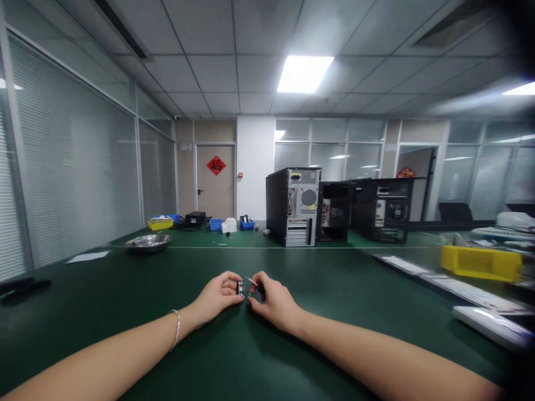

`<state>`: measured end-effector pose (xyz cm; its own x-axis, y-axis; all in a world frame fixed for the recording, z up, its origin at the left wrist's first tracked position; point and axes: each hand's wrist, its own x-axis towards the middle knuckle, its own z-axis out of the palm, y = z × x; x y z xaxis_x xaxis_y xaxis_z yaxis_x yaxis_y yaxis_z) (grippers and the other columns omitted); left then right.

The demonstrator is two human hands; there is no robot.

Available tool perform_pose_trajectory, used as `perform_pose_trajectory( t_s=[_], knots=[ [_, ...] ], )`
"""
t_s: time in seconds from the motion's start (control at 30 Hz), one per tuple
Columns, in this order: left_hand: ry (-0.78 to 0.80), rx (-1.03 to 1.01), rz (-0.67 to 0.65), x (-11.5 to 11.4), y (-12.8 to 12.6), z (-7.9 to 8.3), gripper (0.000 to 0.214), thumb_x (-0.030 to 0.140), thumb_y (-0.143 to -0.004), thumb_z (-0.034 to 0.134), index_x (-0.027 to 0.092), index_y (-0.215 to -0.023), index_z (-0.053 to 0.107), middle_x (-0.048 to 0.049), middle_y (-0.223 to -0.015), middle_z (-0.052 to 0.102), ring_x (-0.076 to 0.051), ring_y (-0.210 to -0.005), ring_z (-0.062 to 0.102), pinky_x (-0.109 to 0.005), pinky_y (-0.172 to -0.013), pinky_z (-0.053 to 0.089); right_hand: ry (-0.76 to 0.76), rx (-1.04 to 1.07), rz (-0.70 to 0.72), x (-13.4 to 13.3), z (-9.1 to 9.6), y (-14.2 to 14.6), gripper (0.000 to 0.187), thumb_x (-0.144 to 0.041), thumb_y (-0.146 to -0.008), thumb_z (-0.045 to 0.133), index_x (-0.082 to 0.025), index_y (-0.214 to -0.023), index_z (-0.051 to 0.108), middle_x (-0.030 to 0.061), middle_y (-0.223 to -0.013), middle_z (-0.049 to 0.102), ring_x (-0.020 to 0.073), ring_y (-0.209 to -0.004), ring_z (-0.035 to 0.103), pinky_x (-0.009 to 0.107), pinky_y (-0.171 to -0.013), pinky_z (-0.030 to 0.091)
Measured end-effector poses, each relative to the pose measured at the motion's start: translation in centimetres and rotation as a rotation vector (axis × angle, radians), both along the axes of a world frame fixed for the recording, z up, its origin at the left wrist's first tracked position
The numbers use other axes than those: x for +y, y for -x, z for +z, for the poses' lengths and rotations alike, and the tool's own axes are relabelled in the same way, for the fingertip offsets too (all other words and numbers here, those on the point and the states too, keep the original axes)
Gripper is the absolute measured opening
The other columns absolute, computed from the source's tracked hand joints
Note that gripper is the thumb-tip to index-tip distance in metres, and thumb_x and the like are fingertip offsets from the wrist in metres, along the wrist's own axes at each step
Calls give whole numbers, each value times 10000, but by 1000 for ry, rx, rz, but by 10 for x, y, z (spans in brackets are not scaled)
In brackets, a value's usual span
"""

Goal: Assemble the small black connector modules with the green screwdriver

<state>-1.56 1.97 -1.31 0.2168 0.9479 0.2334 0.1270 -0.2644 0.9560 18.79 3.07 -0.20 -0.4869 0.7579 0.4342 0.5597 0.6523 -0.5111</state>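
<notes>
Both my forearms reach out over a dark green table point(259, 356). My left hand point(218, 295) rests on the mat with its fingers pinched round a small black and silver part point(240, 288). Right beside it, my right hand point(271, 301) is closed on a thin tool with a dark handle and a silver tip point(252, 281), which points toward the small part. The two hands almost touch. A bracelet sits on my left wrist. The part is too small to make out further.
A metal bowl point(149, 242) and a white sheet point(87, 257) lie at the left. Three computer towers point(293, 206) stand at the back middle. A yellow bin point(480, 262) and keyboards point(463, 290) lie at the right; blue and yellow bins point(161, 223) far back.
</notes>
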Motion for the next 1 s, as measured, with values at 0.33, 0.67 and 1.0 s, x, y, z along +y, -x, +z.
perform_pose_trajectory(
  t_s=[0.33, 0.67, 1.0],
  knots=[
    [4, 2, -60, 1, -2, -2, 454, 153, -614, 812, 156, -1020, 609, 27, -814, 642, -120, -705, 640, -277, -718, 493, -143, 78, 92, 2, -3, -1, 230, -176, -803, 636, -213, -1009, 541, 7, -883, 629, 147, -734, 558, 257, -692, 431],
    [57, -47, -49, 0, -3, -1, 448, 101, -581, 801, 141, -990, 623, 40, -748, 669, -111, -656, 649, -249, -676, 489, -68, 189, 172, 7, -8, 2, 235, -168, -798, 626, -206, -1016, 546, 13, -910, 639, 139, -711, 537, 255, -678, 442],
    [55, -66, -59, 2, -4, -2, 438, 75, -561, 790, 140, -973, 655, 36, -741, 683, -109, -646, 644, -238, -655, 479, -51, 202, 199, 9, -8, 1, 214, -149, -784, 656, -207, -971, 569, -13, -849, 622, 127, -687, 525, 233, -650, 425]
  ],
)
